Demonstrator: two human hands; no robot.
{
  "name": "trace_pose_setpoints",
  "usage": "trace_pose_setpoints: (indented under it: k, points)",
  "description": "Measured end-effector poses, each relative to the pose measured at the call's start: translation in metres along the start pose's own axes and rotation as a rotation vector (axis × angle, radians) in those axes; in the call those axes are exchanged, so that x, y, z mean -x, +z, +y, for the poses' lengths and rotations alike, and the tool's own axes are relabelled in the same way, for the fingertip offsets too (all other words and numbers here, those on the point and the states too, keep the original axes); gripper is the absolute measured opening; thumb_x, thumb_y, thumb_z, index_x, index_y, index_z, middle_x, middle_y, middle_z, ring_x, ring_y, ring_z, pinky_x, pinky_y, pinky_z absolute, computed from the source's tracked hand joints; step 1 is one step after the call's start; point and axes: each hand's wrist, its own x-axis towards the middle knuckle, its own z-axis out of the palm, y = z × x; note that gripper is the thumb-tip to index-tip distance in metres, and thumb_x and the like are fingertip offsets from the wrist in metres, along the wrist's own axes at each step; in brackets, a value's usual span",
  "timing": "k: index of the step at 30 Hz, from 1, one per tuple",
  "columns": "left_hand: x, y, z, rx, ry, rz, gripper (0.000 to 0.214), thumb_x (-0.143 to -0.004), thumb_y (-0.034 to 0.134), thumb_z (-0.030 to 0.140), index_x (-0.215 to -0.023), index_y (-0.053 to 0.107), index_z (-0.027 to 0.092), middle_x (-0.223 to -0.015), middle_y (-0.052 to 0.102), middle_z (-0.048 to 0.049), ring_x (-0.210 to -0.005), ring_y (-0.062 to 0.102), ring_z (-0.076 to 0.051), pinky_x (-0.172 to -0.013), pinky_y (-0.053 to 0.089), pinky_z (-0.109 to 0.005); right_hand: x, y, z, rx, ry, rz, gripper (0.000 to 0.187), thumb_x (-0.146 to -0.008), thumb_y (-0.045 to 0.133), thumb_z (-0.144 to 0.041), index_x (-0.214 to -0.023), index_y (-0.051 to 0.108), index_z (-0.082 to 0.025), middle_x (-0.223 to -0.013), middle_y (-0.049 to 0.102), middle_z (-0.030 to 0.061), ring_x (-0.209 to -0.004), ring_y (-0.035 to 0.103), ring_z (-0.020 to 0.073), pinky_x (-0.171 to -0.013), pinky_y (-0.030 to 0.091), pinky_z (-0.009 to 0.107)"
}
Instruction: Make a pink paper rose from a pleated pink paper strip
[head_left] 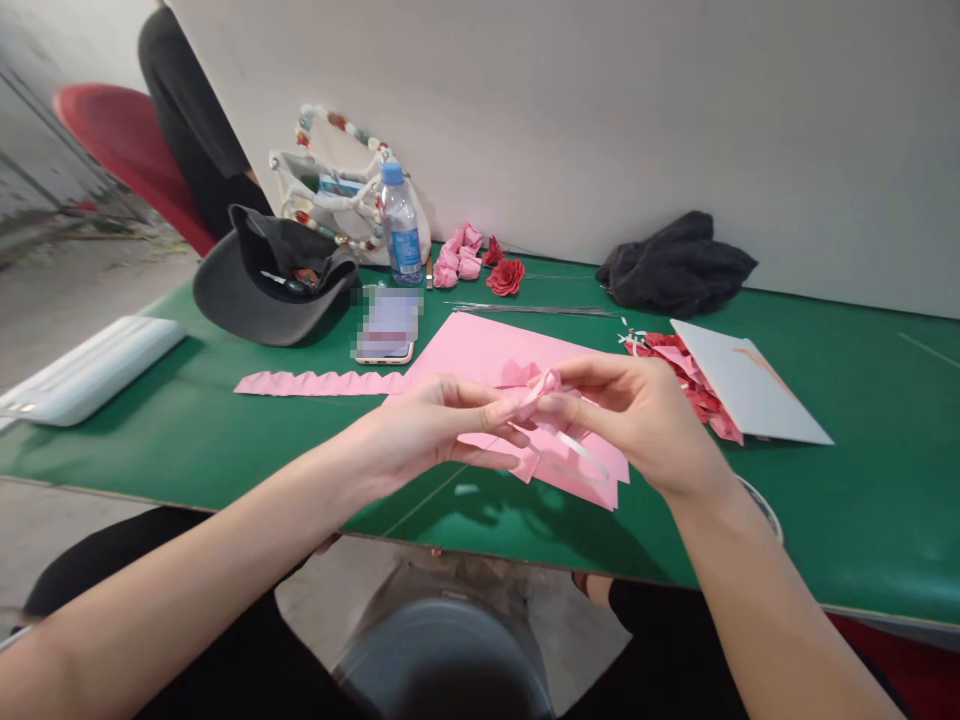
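Nearest, the left hand (pixel 427 430) and right hand (pixel 637 425) are raised above the green-topped table (pixel 862 500). Fingers of both are curled and pinched close together on a small curl of pink paper (pixel 544 395), which sits between the hands; a narrow white strip (pixel 579 450) trails from it. Exact grip partly hidden. Below lie flat pink paper sheets (pixel 510 350), still unworked. To the left, a long pleated pink paper strip (pixel 322 383) lies finished as a fold. To the right, loose red paper pieces (pixel 675 375) rest against a white card (pixel 750 380). Farther off: two finished-looking red paper roses (pixel 505 277), a cluster of crumpled pink paper blooms (pixel 459 255), and thin metal wires (pixel 532 310), lying straight and unused.
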Motion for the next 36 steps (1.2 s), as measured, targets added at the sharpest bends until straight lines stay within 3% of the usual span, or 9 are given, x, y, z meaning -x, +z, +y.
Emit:
trace_pose_setpoints:
  k: [7, 13, 20, 29, 36]
  points:
    - [0.001, -0.003, 0.005, -0.118, -0.007, -0.02, 0.011, -0.081, 0.079, 0.034, -0.085, 0.082, 0.024, -0.085, 0.076, -0.0005, -0.084, 0.071, -0.013, -0.08, 0.06, -0.022, 0.0, -0.001, 0.0, -0.024, 0.008, -0.07, 0.014, -0.073, 0.083, -0.025, -0.087, 0.078, -0.023, -0.087, 0.076, 0.0015, -0.081, 0.071, 0.0166, -0.069, 0.06, 0.024]
    - [0.002, 0.0, 0.004, -0.181, 0.016, 0.114, 0.017, -0.08, 0.079, 0.036, -0.09, 0.082, 0.022, -0.087, 0.075, -0.0034, -0.085, 0.07, -0.014, -0.079, 0.058, -0.022, -0.001, 0.001, 0.0, 0.078, -0.055, 0.01, 0.018, -0.072, 0.084, -0.028, -0.088, 0.079, -0.021, -0.091, 0.077, 0.0032, -0.088, 0.071, 0.0189, -0.076, 0.059, 0.027]
    - [0.003, 0.003, 0.005, -0.263, 0.113, 0.215, 0.022, -0.077, 0.079, 0.041, -0.085, 0.082, 0.021, -0.083, 0.074, -0.0041, -0.082, 0.07, -0.017, -0.08, 0.059, -0.028, 0.003, 0.0, -0.004, 0.102, -0.009, -0.027, 0.033, -0.081, 0.077, -0.035, -0.112, 0.076, -0.024, -0.11, 0.076, 0.0061, -0.093, 0.071, 0.0215, -0.075, 0.06, 0.031]
    - [0.001, 0.007, 0.0, -0.209, 0.139, 0.222, 0.019, -0.081, 0.077, 0.037, -0.097, 0.081, 0.027, -0.095, 0.078, -0.0027, -0.088, 0.068, -0.015, -0.078, 0.058, -0.022, 0.004, 0.004, -0.004, 0.188, -0.012, 0.071, 0.03, -0.077, 0.08, -0.029, -0.106, 0.077, -0.023, -0.098, 0.077, 0.0042, -0.083, 0.07, 0.0187, -0.071, 0.058, 0.03]
    - [-0.001, 0.011, -0.005, -0.183, 0.163, 0.295, 0.022, -0.078, 0.079, 0.039, -0.092, 0.082, 0.022, -0.093, 0.076, -0.0044, -0.087, 0.067, -0.016, -0.075, 0.058, -0.022, 0.004, 0.006, -0.006, 0.26, 0.008, 0.109, 0.038, -0.079, 0.076, -0.029, -0.116, 0.072, -0.019, -0.073, 0.07, -0.0002, -0.068, 0.066, 0.0146, -0.072, 0.057, 0.032]
